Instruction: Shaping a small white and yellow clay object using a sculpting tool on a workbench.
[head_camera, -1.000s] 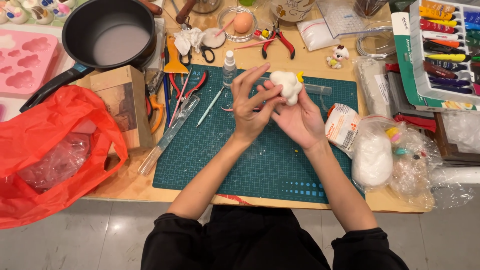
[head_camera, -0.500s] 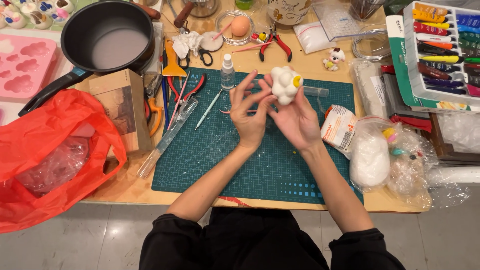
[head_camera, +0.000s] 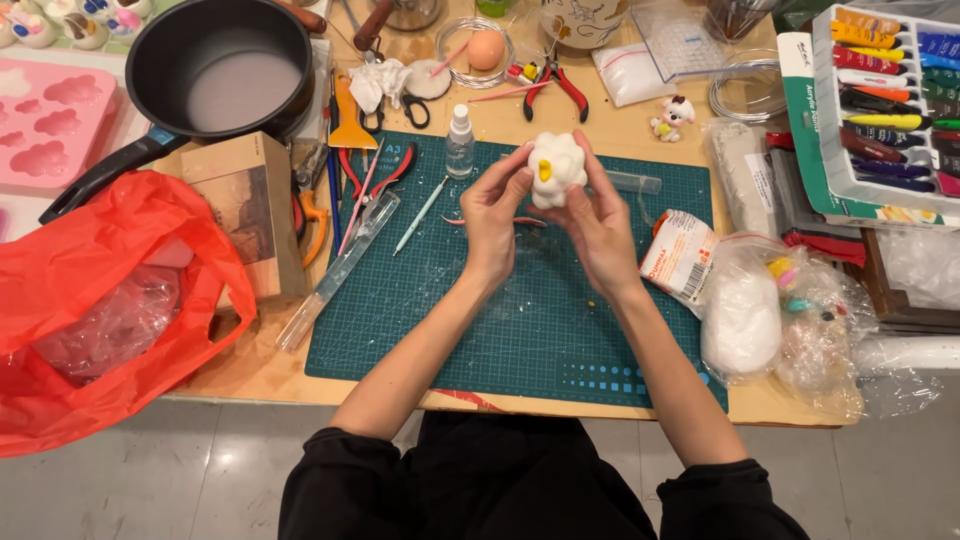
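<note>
Both hands hold a lumpy white clay figure (head_camera: 556, 170) with a small yellow spot on it, raised over the far part of a green cutting mat (head_camera: 440, 320). My left hand (head_camera: 493, 213) pinches its left side with thumb and fingers. My right hand (head_camera: 597, 222) cups it from the right and below. A small clear dropper bottle (head_camera: 460, 143) stands just left of the hands, and a thin pink tool lies on the mat under them.
A black pan (head_camera: 220, 70), pink mould (head_camera: 45, 120), cardboard box (head_camera: 245, 205) and red plastic bag (head_camera: 100, 300) lie left. Pliers (head_camera: 552, 80), scissors, an egg-like ball (head_camera: 486, 48) sit behind. Paint tubes (head_camera: 890, 90) and clay bags (head_camera: 770, 320) fill the right.
Both hands have lifted the white figure slightly farther from me and turned it, so its yellow spot now faces the camera.
</note>
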